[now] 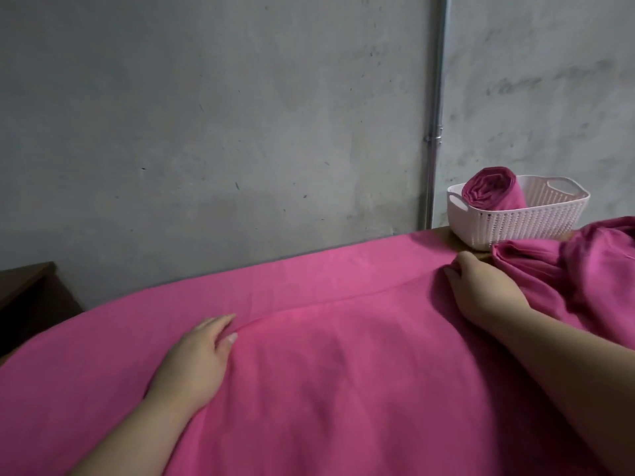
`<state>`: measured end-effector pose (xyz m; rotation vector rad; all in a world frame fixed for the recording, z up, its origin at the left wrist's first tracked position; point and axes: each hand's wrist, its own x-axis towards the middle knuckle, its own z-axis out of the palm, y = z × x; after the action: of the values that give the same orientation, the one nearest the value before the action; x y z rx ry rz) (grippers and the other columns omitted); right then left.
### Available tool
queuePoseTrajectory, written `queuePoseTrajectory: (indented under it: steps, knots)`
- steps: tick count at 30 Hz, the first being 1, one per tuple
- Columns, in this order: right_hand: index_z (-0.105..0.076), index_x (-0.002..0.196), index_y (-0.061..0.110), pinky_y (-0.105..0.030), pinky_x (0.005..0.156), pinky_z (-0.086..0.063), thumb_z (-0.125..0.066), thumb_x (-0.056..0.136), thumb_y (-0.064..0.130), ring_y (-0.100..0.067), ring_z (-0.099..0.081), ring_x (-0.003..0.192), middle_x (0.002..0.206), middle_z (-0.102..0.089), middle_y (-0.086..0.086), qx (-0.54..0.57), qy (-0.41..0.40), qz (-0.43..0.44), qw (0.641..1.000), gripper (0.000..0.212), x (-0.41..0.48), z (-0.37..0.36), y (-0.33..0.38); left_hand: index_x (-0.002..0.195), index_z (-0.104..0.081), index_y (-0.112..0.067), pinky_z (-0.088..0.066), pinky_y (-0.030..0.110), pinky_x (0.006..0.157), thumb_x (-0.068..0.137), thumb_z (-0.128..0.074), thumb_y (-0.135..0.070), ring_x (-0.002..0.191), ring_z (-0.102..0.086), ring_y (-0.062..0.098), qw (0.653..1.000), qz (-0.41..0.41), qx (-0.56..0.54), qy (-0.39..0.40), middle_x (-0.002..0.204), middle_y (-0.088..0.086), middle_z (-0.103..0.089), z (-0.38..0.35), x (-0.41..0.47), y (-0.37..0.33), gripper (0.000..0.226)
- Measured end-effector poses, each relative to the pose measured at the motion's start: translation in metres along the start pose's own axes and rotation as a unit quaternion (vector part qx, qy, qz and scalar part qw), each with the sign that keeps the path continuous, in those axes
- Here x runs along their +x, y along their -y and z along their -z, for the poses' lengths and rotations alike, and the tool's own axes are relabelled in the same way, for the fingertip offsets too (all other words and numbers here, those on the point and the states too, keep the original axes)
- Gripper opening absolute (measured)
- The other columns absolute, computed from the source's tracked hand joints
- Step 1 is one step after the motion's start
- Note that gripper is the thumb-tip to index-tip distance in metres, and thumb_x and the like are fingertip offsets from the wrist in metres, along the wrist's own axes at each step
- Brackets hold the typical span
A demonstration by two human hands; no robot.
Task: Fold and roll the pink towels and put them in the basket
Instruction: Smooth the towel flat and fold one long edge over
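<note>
Grips first. Found the left grip [197,355] open, palm down, fingers [221,326] straight and pressed flat on the spread towel [326,389], fingertips touching the raised edge of a folded-over layer. Found the right grip [481,290] further along that same edge, at its far right end, fingers [455,269] curled down into the cloth and holding it; could not see the fingertips themselves. Traced the fold edge as a slanting line between the two grips, from lower left up to upper right. Noted the spread towel lying under both grips and both forearms, covering nearly the whole surface [450,237] and leaving only a brown wooden strip bare at the far right corner. Saw a crumpled heap of pink towels [591,269] just beside the right grip, on its right, touching the spread towel. Saw the basket [522,228], white and perforated, standing on that bare corner beyond the right grip, close behind the heap. Counted one rolled towel [488,190] inside, at the basket's left end, spiral end turned toward the camera and rising above the rim. Behind everything, noted a grey wall [206,115] with a vertical pipe [435,115], and dark wooden furniture [31,290] at the far left.
</note>
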<state>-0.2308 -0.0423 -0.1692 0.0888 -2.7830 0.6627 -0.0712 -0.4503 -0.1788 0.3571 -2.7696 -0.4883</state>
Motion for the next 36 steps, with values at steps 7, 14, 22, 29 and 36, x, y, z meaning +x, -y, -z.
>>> queuePoseTrajectory:
  steps: [7, 14, 22, 29, 36]
  knots:
    - [-0.053, 0.08, 0.016, -0.039, 0.074, -0.045, -0.058, 0.096, 0.028, -0.035, -0.063, 0.086, 0.087, -0.067, -0.011, 0.017, -0.011, 0.027, 0.999, 0.02, -0.042, 0.014, -0.003, 0.134, -0.064, -0.027, -0.022, 0.027, 0.12, 0.102, -0.054, -0.028, 0.145, -0.035, 0.009, 0.999, 0.014, -0.03, 0.027, 0.15, -0.008, -0.049, 0.014, -0.048, 0.0, 0.033]
    - [-0.052, 0.076, 0.025, -0.039, 0.071, -0.049, -0.056, 0.094, 0.038, -0.023, -0.061, 0.077, 0.08, -0.064, 0.003, 0.001, 0.007, 0.039, 0.999, 0.022, -0.138, 0.052, -0.022, 0.133, -0.063, -0.033, -0.022, 0.025, 0.119, 0.097, -0.045, -0.05, 0.144, -0.036, 0.007, 0.998, 0.039, -0.016, 0.056, 0.151, -0.012, -0.048, 0.044, -0.149, -0.006, 0.043]
    - [-0.053, 0.076, 0.022, -0.04, 0.072, -0.047, -0.059, 0.095, 0.035, -0.027, -0.059, 0.08, 0.081, -0.063, 0.0, 0.0, 0.013, 0.026, 1.0, 0.024, -0.245, 0.097, -0.043, 0.128, -0.068, -0.031, -0.029, 0.03, 0.117, 0.073, -0.025, -0.07, 0.142, -0.041, 0.01, 0.995, 0.055, -0.019, 0.075, 0.149, -0.01, -0.051, 0.074, -0.258, -0.023, 0.08]
    - [-0.052, 0.085, 0.019, -0.038, 0.07, -0.043, -0.052, 0.101, 0.035, -0.036, -0.063, 0.09, 0.096, -0.068, -0.013, 0.024, 0.019, -0.018, 0.999, 0.022, -0.232, 0.113, -0.032, 0.125, -0.068, -0.01, -0.044, 0.036, 0.099, 0.102, -0.052, -0.02, 0.116, -0.062, 0.029, 0.997, 0.067, 0.002, -0.037, 0.123, 0.01, -0.068, 0.093, -0.248, -0.047, 0.029]
    - [-0.061, 0.108, 0.009, -0.043, 0.086, -0.048, -0.053, 0.101, 0.029, -0.04, -0.063, 0.107, 0.116, -0.069, -0.02, 0.075, -0.054, -0.008, 0.996, 0.023, -0.108, 0.109, 0.007, 0.105, -0.073, -0.011, -0.052, 0.045, 0.08, 0.097, -0.056, -0.012, 0.09, -0.064, 0.038, 0.992, -0.025, 0.08, -0.1, 0.093, 0.014, -0.066, 0.101, -0.109, -0.048, 0.018]
